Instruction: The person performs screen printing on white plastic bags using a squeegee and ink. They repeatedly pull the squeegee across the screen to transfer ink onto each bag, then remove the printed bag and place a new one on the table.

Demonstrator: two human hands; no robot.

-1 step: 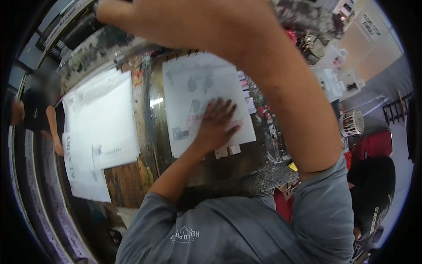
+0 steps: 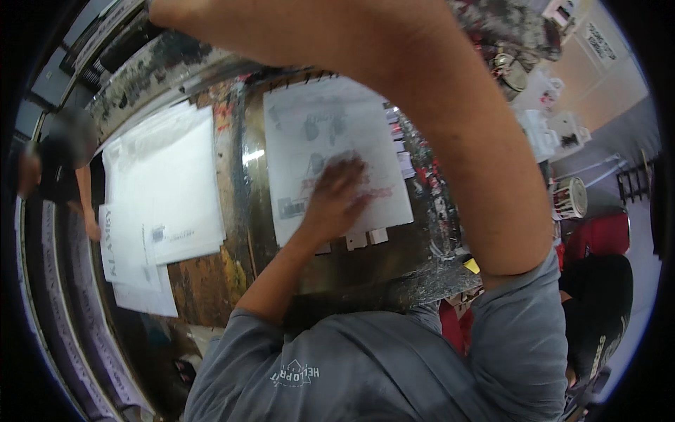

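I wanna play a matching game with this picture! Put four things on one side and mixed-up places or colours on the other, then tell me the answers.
Things:
1. Left hand
2. Pile of white sheets
3. Shirt
4. Stained bucket

Places or colours:
A. To the left of the printed sheet
B. To the right of the bent right arm
C. On the printed sheet
D. Grey, at the bottom of the picture

Right pairs: 1-C, 2-A, 3-D, 4-B
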